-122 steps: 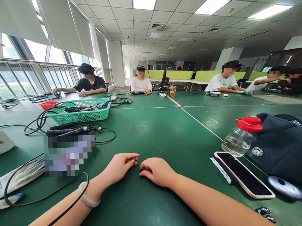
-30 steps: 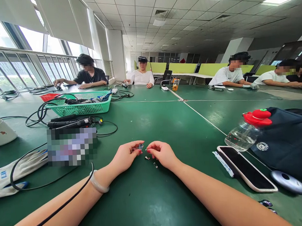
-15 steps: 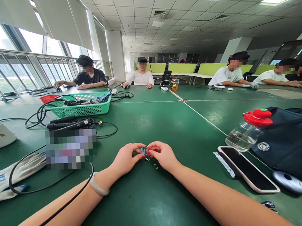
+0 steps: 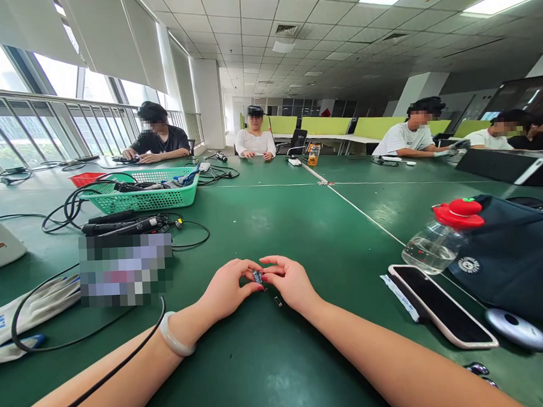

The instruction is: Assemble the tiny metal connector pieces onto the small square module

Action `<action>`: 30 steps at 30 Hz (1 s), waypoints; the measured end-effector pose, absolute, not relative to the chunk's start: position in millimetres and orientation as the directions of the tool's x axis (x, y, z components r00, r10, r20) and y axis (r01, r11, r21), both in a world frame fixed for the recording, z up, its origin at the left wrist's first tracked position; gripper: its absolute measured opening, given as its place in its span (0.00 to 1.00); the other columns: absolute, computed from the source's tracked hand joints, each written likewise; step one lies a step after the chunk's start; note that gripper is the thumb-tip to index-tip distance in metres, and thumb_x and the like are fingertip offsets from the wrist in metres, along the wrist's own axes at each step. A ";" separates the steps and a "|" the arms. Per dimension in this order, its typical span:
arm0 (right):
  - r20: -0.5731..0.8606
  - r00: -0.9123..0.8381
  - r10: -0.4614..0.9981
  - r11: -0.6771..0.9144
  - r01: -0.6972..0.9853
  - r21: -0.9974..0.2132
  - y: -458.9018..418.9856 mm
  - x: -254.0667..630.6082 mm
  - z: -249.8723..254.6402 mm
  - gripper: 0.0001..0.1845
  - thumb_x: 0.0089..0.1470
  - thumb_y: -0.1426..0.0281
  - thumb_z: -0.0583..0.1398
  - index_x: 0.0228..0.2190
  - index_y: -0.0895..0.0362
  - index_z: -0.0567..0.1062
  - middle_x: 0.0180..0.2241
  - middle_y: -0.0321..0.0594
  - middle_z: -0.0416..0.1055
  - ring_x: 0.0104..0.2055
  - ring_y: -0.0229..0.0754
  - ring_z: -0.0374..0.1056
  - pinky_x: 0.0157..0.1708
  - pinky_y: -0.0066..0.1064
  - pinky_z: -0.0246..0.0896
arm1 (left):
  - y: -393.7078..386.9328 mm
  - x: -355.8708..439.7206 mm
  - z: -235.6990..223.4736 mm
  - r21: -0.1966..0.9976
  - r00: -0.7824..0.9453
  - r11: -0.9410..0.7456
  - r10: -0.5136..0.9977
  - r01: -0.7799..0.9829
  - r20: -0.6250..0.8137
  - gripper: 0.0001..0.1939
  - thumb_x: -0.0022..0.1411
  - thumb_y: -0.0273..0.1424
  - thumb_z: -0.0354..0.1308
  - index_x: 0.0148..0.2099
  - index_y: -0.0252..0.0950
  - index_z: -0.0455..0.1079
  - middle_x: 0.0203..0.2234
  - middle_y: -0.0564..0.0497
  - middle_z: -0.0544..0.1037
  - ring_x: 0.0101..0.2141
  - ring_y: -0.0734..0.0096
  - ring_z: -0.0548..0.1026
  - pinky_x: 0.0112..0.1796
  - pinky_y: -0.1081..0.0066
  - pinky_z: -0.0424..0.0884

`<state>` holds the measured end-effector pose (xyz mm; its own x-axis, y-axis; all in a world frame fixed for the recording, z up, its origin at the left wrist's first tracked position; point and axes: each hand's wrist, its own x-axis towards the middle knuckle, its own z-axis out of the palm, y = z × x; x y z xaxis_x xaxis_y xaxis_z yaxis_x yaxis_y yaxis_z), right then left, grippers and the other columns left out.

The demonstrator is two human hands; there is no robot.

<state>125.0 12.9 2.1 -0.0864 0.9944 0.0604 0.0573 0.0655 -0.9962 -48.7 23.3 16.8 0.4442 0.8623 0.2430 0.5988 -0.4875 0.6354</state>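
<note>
My left hand (image 4: pixel 228 287) and my right hand (image 4: pixel 289 281) meet over the green table (image 4: pixel 277 227), fingertips pinched together on a small blue part (image 4: pixel 257 277) held between them. A tiny dark piece (image 4: pixel 278 300) lies on the table just under my right hand. A pale bangle (image 4: pixel 173 335) sits on my left wrist, and a black cable (image 4: pixel 103 379) runs across my left forearm.
A phone (image 4: pixel 441 315), a clear bottle with a red cap (image 4: pixel 439 237), a dark bag (image 4: pixel 512 259) and a grey puck (image 4: pixel 517 329) lie at right. A green basket (image 4: pixel 140 196), cables, black tools (image 4: pixel 123 225) and white gloves (image 4: pixel 33 310) are at left. Several people sit at the far side.
My hands came together: the left first held the small blue part alone, then the right hand's fingers closed onto it too. The view shifted slightly.
</note>
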 end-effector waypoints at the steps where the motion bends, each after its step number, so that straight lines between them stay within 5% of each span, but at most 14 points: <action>1: 0.063 -0.081 0.995 0.069 0.070 -0.995 12.3 124.8 2.7 0.19 0.44 0.73 0.62 0.42 0.58 0.74 0.32 0.40 0.79 0.38 0.44 0.76 0.47 0.39 0.68 | 23.3 -48.6 16.8 0.637 0.443 -0.486 0.863 0.598 0.243 0.11 0.55 0.34 0.63 0.42 0.42 0.72 0.32 0.53 0.78 0.39 0.64 0.74 0.43 0.65 0.67; 21: 0.142 -0.053 0.988 0.149 0.169 -0.974 10.9 124.9 0.2 0.23 0.48 0.72 0.60 0.48 0.56 0.74 0.34 0.37 0.79 0.40 0.42 0.75 0.50 0.38 0.66 | 23.4 -47.8 15.4 0.781 0.406 -0.355 0.903 0.513 0.143 0.12 0.53 0.34 0.64 0.41 0.40 0.70 0.31 0.55 0.78 0.37 0.67 0.77 0.43 0.67 0.68; 30: 0.143 -0.088 0.986 0.153 0.113 -0.982 13.5 124.7 -3.1 0.24 0.45 0.73 0.63 0.48 0.56 0.74 0.32 0.36 0.79 0.37 0.41 0.75 0.48 0.38 0.67 | 24.4 -50.4 12.4 0.685 0.463 -0.479 0.856 0.549 0.227 0.11 0.56 0.33 0.62 0.43 0.41 0.71 0.35 0.52 0.76 0.38 0.66 0.74 0.43 0.64 0.68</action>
